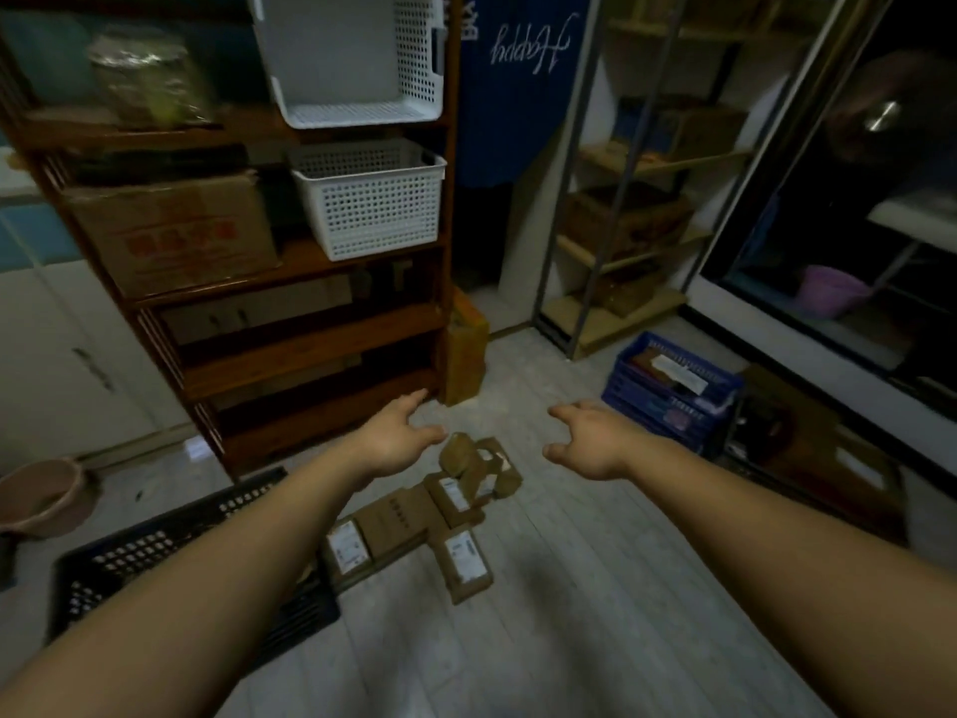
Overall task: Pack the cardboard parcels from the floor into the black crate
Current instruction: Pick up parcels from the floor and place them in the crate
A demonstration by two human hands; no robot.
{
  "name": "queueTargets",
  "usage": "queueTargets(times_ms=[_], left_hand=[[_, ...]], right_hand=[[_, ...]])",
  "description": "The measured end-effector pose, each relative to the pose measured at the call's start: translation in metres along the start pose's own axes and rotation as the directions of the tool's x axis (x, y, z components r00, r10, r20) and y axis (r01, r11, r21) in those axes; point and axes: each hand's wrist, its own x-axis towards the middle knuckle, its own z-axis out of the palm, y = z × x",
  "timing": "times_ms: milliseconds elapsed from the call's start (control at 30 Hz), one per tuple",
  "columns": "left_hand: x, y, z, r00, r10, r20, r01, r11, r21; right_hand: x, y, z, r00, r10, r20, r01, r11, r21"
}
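Head view: upside-down "Happy" on blue cloth (523, 70), white-labelled parcels (409, 518)

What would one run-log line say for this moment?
stage: hands over parcels, nothing held | left hand: open | right hand: open | cardboard parcels: on floor | black crate: on floor, left of parcels

The hanging dark blue cloth (518, 106) bears one white handwritten word, "Happy", seen upside down. More white marks at its upper left edge are cut off and unreadable. The big brown cardboard box (176, 235) on the wooden shelf (310, 323) carries a row of red characters, too blurred to read. White shipping labels (346, 546) sit on the small brown cardboard parcels (409, 520) and inside the blue plastic crate (668, 406); their print cannot be made out
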Motion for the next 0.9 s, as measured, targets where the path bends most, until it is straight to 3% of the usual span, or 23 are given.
queueTargets(times_ms=[267, 533, 667, 733, 900], left_hand=[[0.063, -0.016, 0.029, 0.994, -0.110, -0.014, 0.111, 0.991, 0.069], [0.148, -0.030, 0.065, 0.963, -0.235, 0.134, 0.248, 0.964, -0.096], [0.157, -0.060, 0.071, 0.970, -0.226, 0.091, 0.240, 0.954, -0.181], [0.160, -0.076, 0.078, 0.958, -0.273, 0.092, 0.288, 0.918, -0.274], [0.168, -0.113, 0.105, 0.871, -0.492, 0.003, 0.469, 0.828, -0.309]], right_hand=[[0.070, 0.037, 0.022, 0.997, -0.001, 0.073, -0.016, 0.972, 0.235], [0.124, 0.102, 0.058, 0.960, 0.152, 0.234, -0.233, 0.899, 0.371], [0.156, 0.125, 0.079, 0.928, 0.174, 0.328, -0.291, 0.889, 0.353], [0.173, 0.126, 0.089, 0.921, 0.148, 0.361, -0.263, 0.918, 0.296], [0.235, 0.124, 0.124, 0.903, -0.012, 0.429, -0.086, 0.974, 0.208]])
